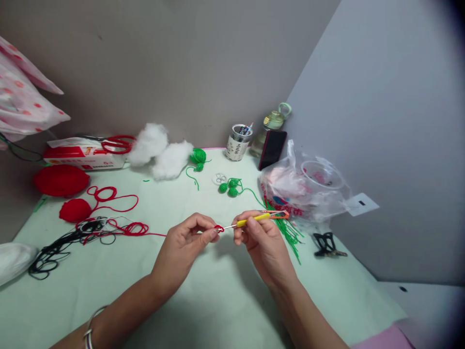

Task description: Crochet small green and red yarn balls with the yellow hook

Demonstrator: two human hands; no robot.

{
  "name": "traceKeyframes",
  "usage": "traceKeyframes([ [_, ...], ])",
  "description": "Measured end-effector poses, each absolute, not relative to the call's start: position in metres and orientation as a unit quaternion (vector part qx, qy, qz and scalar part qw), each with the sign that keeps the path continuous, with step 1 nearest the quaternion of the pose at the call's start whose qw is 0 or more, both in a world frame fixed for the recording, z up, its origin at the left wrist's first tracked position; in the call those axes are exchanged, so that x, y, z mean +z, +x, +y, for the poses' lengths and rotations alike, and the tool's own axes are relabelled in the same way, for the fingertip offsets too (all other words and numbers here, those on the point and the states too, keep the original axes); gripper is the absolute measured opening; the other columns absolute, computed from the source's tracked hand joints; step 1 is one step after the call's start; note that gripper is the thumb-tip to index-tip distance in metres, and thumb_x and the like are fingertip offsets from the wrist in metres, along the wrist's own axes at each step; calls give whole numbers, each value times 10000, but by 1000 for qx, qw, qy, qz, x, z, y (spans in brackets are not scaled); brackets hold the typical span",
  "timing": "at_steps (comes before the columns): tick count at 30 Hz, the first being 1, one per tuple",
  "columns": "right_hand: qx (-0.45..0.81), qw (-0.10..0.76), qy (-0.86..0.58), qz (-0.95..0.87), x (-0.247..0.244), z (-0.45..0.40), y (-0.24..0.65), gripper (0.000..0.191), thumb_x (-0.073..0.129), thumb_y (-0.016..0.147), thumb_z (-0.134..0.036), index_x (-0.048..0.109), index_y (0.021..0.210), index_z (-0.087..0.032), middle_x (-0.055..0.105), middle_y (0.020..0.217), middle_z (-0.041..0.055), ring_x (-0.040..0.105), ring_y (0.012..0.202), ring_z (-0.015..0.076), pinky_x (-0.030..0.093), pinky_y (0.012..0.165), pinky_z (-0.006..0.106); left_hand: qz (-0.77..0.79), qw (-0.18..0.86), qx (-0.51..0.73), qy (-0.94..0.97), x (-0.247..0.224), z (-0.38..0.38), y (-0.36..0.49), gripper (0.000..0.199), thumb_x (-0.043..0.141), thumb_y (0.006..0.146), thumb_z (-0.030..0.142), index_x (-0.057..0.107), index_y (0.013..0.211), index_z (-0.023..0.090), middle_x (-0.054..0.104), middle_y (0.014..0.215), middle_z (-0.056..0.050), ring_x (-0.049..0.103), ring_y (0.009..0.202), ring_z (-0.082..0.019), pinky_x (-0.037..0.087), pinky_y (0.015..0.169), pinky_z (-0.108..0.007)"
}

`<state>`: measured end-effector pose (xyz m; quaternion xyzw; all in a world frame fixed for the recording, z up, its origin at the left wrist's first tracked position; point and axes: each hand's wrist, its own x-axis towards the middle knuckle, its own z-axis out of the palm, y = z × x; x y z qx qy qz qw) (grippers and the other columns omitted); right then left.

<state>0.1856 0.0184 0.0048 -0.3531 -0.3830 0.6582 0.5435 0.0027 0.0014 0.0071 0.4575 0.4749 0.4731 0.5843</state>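
Between thumb and fingertips, my left hand pinches a small piece of red crochet. A crochet hook with a yellow handle lies in my right hand, fingers closed round it. Its metal tip points left and meets the red loops. From my left hand a strand of red yarn runs left across the table toward a small red ball. Just beyond my right hand lie cut green yarn strands and an orange-edged tool, partly hidden by that hand.
White stuffing, small green yarn balls, a pen tin, a bottle and a phone stand or lie along the back. Right: a plastic bag and black hair clip. Left: black yarn, red-handled scissors.
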Motion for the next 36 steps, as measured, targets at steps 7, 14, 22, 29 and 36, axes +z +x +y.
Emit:
traceKeyframes([
  [7, 633, 550, -359, -409, 7, 17, 187, 184, 806, 858, -397, 798, 850, -213, 736, 892, 42, 649, 693, 120, 594, 652, 247, 483, 574, 484, 451, 7, 2, 0, 169, 745, 881, 344, 688, 803, 207, 678, 874, -1, 691, 831, -170, 528, 803, -285],
  [14, 612, 555, -351, -441, 9, 15, 189, 130, 770, 885, -355, 796, 880, -228, 744, 944, 46, 675, 757, 141, 595, 731, 285, 482, 575, 486, 448, 8, 2, 0, 171, 747, 883, 349, 688, 803, 210, 677, 873, 4, 703, 834, -166, 542, 812, -283],
  [22, 588, 559, -347, -471, 3, 15, 190, 128, 741, 914, -350, 785, 902, -231, 738, 954, 36, 676, 769, 148, 580, 756, 305, 483, 572, 481, 457, 2, 4, -2, 175, 741, 899, 360, 691, 821, 213, 679, 878, 1, 691, 845, -168, 527, 828, -286],
  [29, 515, 546, -381, -539, 2, 13, 188, 125, 695, 956, -322, 768, 930, -224, 718, 974, 36, 670, 793, 150, 559, 771, 310, 500, 569, 473, 450, -11, 11, -3, 225, 767, 882, 410, 694, 811, 210, 699, 845, -10, 667, 839, -179, 509, 809, -282],
  [36, 492, 537, -385, -567, 6, 12, 187, 109, 667, 959, -253, 773, 945, -230, 707, 1018, 49, 663, 868, 161, 547, 793, 305, 520, 563, 459, 449, -20, 13, -2, 259, 781, 849, 463, 716, 817, 215, 718, 848, -22, 664, 826, -192, 514, 806, -296],
])
